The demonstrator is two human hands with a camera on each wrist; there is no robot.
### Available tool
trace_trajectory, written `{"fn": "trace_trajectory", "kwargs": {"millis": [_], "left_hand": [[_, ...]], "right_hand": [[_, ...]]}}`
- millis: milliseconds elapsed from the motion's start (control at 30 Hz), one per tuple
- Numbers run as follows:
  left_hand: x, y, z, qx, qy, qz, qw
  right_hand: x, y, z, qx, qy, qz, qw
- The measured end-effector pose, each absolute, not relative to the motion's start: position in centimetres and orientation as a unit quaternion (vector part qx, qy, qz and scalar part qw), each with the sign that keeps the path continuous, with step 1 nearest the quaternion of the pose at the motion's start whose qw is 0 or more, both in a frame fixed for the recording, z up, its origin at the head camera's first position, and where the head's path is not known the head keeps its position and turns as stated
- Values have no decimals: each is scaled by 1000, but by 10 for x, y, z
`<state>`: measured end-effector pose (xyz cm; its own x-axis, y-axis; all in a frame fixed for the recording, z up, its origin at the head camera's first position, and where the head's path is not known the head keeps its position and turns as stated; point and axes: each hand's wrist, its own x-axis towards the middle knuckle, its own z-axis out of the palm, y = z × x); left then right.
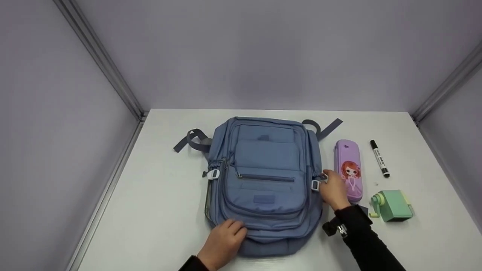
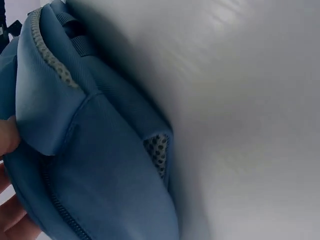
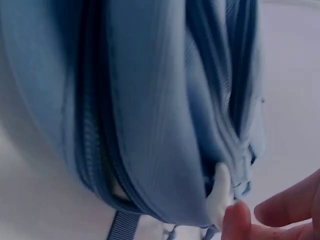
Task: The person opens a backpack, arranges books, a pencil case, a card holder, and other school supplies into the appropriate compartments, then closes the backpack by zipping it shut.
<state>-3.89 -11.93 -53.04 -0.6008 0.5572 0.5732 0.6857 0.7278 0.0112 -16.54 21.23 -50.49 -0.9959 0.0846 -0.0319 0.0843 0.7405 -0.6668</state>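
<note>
A blue backpack (image 1: 263, 180) lies flat on the white table (image 1: 150, 210), front pockets up. My left hand (image 1: 230, 232) grips its lower left corner with fingers curled over the fabric. In the left wrist view those fingers (image 2: 7, 136) press into the backpack (image 2: 95, 165) at the frame's left edge. My right hand (image 1: 327, 181) is at the bag's right side, by a white strap buckle (image 1: 315, 184). In the right wrist view one fingertip (image 3: 239, 216) touches the buckle (image 3: 220, 192), and another finger stays apart, with nothing pinched.
Right of the bag lie a purple pencil case (image 1: 349, 169) with a cartoon girl, a black marker (image 1: 379, 158) and a green hand-crank sharpener (image 1: 392, 205). Grey straps (image 1: 190, 140) stick out at the bag's top corners. Panel walls close in the table on three sides.
</note>
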Motion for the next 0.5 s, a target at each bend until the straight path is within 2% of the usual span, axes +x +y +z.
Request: {"fn": "trace_trajectory", "kwargs": {"millis": [200, 333, 500], "left_hand": [[-47, -122, -520, -282, -881, -201, 321], [-59, -124, -503, -247, -872, -239, 347], [-66, -126, -491, -231, -867, -269, 350]], "right_hand": [[-179, 225, -514, -45, -927, 367, -62], [-179, 230, -520, -19, -921, 380, -85], [-179, 232, -528, 4, -910, 403, -97]]}}
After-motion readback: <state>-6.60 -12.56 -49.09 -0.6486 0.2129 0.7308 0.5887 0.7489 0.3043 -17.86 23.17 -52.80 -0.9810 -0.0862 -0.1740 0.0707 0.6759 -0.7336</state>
